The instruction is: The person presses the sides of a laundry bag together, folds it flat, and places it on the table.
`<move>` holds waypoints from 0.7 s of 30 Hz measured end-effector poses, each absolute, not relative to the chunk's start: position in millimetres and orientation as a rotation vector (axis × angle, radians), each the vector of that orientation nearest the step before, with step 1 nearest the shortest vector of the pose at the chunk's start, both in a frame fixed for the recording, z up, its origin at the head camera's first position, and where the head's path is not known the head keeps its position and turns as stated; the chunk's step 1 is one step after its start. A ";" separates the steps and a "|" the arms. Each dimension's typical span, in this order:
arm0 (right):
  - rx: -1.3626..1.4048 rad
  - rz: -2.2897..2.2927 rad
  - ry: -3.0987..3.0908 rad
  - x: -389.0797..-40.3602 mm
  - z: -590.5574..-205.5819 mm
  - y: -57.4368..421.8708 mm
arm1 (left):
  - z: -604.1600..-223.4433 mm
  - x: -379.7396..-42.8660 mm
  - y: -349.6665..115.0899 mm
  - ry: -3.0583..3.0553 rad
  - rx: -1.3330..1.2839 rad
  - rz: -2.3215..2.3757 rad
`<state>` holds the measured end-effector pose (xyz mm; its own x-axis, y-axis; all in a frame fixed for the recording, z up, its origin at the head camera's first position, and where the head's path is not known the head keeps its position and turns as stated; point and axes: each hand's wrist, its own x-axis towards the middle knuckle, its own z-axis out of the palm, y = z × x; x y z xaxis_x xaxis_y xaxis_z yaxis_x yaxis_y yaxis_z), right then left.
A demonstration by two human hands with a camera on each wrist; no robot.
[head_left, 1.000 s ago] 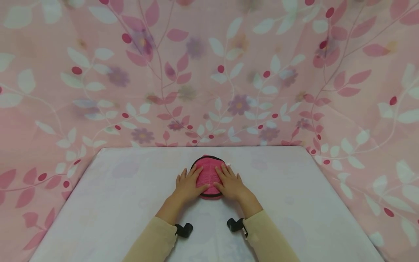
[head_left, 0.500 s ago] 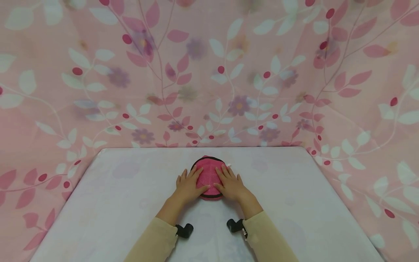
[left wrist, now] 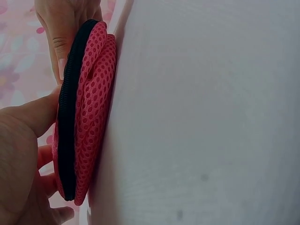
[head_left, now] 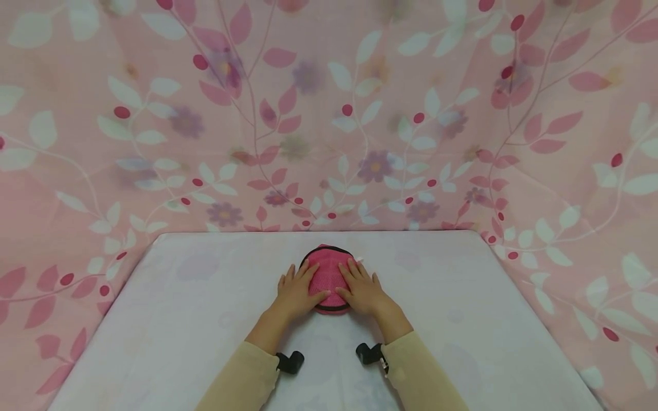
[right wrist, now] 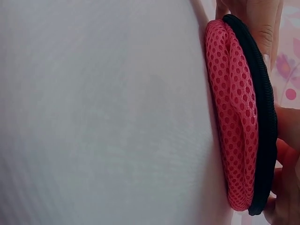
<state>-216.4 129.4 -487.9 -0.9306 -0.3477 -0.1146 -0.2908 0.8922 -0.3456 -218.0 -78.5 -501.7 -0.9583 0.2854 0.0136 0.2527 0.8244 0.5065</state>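
Note:
A round pink mesh pouch [head_left: 328, 275] with a black zipper [right wrist: 267, 117] round its edge lies on the white-covered table. My left hand [head_left: 295, 295] rests on its left side, fingers spread and thumb on the mesh. On the opposite side my right hand [head_left: 367, 292] lies the same way, its thumb pointing towards the other one. Seen edge-on in the left wrist view, the pouch is a flattened, slightly puffy shape with a fold in its lower mesh [left wrist: 96, 101]. The thumbs and fingers touch its top, above the zipper.
The table [head_left: 205, 325] is spread with a pale cloth and ends at a straight back edge. A pink curtain [head_left: 319, 114] printed with leaves and flowers hangs behind it and along both sides. Black wrist mounts [head_left: 290, 362] stick out from the beige sleeves.

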 end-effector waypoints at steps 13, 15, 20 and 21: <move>-0.504 -0.473 2.886 -215.1 -483.2 133.5 | -497.5 -214.7 -75.7 2.970 0.497 0.797; -0.510 -0.480 2.890 -215.4 -481.5 134.2 | -495.8 -214.3 -75.5 2.975 0.501 0.792; -0.505 -0.532 2.895 -215.0 -475.8 136.1 | -494.2 -214.9 -75.5 2.999 0.511 0.777; -0.502 -0.539 2.896 -215.1 -474.9 136.6 | -494.0 -215.0 -75.9 3.004 0.514 0.773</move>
